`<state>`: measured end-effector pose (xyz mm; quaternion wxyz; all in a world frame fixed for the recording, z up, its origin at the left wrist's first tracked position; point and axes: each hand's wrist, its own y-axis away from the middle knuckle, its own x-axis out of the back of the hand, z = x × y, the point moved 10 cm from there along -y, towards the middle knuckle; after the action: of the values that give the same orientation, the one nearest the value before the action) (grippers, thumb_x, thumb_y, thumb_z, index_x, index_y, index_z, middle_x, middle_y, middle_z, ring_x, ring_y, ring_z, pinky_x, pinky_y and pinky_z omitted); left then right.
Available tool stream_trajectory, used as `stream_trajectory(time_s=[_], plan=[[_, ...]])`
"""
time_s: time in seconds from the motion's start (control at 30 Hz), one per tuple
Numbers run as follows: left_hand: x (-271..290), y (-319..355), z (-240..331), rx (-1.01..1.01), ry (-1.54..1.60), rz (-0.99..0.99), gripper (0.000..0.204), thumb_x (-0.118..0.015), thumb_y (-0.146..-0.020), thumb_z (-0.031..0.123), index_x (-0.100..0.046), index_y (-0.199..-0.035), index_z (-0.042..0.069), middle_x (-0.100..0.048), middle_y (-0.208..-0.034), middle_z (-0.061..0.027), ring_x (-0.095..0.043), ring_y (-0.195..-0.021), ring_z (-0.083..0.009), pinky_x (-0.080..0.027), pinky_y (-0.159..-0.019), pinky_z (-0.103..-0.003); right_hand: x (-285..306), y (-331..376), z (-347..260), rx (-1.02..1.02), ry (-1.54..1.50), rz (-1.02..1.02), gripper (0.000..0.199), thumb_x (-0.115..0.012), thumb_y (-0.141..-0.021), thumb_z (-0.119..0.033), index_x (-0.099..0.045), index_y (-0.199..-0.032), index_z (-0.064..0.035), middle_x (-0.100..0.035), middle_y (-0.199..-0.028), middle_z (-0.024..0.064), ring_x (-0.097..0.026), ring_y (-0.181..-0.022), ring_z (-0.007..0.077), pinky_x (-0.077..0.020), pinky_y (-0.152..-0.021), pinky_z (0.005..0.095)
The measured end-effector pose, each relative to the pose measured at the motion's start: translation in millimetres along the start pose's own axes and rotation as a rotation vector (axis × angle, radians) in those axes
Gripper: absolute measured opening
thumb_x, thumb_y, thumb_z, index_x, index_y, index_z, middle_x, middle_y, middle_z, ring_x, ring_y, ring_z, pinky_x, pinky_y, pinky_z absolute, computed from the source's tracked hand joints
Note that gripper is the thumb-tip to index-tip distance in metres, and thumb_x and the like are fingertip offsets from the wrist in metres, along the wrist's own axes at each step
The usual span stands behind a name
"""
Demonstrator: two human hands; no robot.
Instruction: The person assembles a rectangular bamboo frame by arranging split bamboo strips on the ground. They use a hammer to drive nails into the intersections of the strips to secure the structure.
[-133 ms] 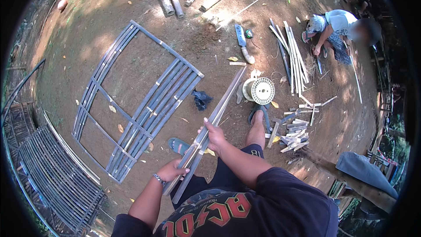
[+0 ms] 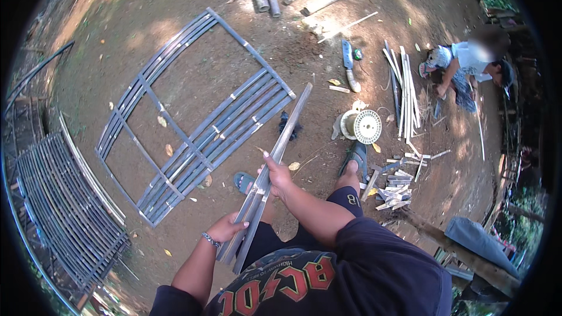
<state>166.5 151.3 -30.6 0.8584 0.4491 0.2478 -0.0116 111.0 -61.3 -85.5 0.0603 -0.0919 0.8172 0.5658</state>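
In the head view, the ground and everything lying on it has slid across since the earlier frame, mostly rightward, while the hands sit nearly where they were. The left hand [image 2: 225, 228] is curled around the lower part of some dark bamboo slats [image 2: 256, 200]; the right hand [image 2: 279, 178] wraps them higher up, thumb uppermost (how tightly, I cannot tell). The slats slant across the body, their lower ends splayed over the dark shorts [image 2: 260, 244]. That splay could let one slip from a loose grip, and a raw edge could splinter a bare palm. The far tips could knock the bamboo frame [image 2: 199, 150] if swung leftward and low. A careless step could roll the pale spool [image 2: 367, 127], just beside the right foot [image 2: 354, 164].
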Motion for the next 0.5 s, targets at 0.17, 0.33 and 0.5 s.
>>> stream_trajectory(time_s=[0.17, 0.33, 0.5], plan=[[30, 78, -46, -0.065, 0.365, 0.15, 0.024, -0.062, -0.103, 0.016, -0.063, -0.123, 0.002, -0.07, -0.101, -0.002, -0.064, -0.091, -0.0112, -0.055, -0.085, -0.032, -96, 18, 95, -0.243, -0.105, -0.213, 0.04, -0.061, -0.103, -0.043, -0.056, -0.108, -0.0043, -0.063, -0.088, 0.0123, -0.069, -0.076, 0.0245, -0.0588, -0.064, 0.0418], [48, 55, -31, -0.11, 0.337, 0.261, 0.027, -0.065, -0.103, 0.022, -0.063, -0.121, 0.002, -0.069, -0.1, -0.0009, -0.064, -0.089, -0.0103, -0.054, -0.083, -0.031, -114, -22, 78, -0.052, 0.161, -0.185, 0.021, -0.048, -0.11, -0.026, -0.049, -0.115, -0.0053, -0.064, -0.089, 0.0155, -0.068, -0.074, 0.0306, -0.0618, -0.062, 0.053], [70, 34, 30, -0.092, 0.128, 0.3, 0.028, -0.068, -0.101, 0.024, -0.065, -0.118, 0.002, -0.07, -0.095, -0.0002, -0.063, -0.085, -0.0099, -0.054, -0.081, -0.031, -118, -69, 44, 0.051, 0.207, -0.155, 0.028, -0.049, -0.11, -0.026, -0.054, -0.125, -0.0037, -0.066, -0.103, 0.0135, -0.068, -0.087, 0.0276, -0.0609, -0.075, 0.0468]])
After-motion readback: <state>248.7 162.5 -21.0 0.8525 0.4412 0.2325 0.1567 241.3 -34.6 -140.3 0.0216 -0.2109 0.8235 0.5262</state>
